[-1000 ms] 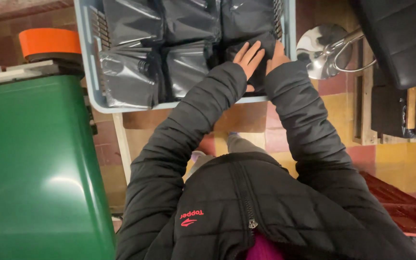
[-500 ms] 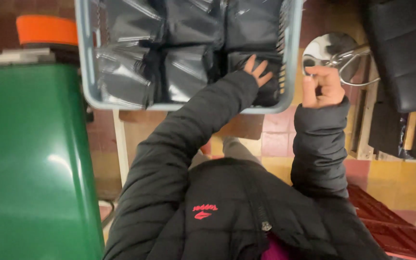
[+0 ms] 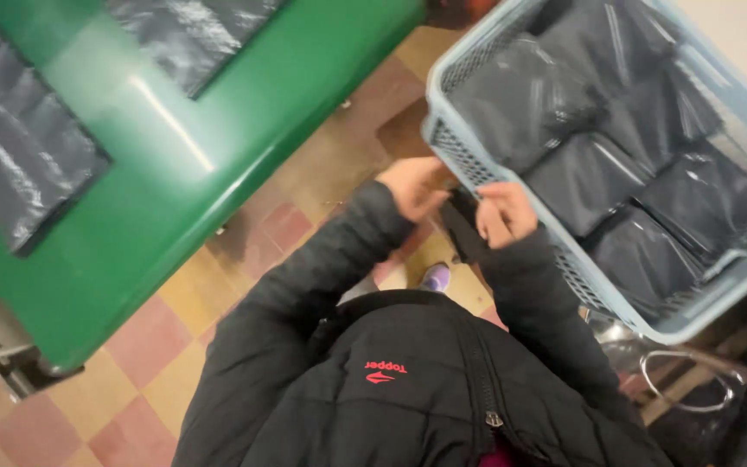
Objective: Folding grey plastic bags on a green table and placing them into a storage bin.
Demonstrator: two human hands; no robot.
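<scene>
My left hand (image 3: 412,186) and my right hand (image 3: 505,212) meet in front of my chest, just outside the near corner of a pale blue plastic basket (image 3: 486,164). Between them they grip a small dark flat packet (image 3: 462,227); its lower part hangs down between my black jacket sleeves. The basket holds several dark glossy plastic packets (image 3: 585,177) laid side by side.
A green table (image 3: 218,147) fills the upper left, with dark plastic packets (image 3: 19,147) lying on it. Below is a red and yellow tiled floor (image 3: 157,346). A chrome wire frame (image 3: 685,380) sits under the basket at the lower right.
The view has swung round, so the green table is now at upper left. Both hands have come out of the basket to its edge and closed together on a dark packet.
</scene>
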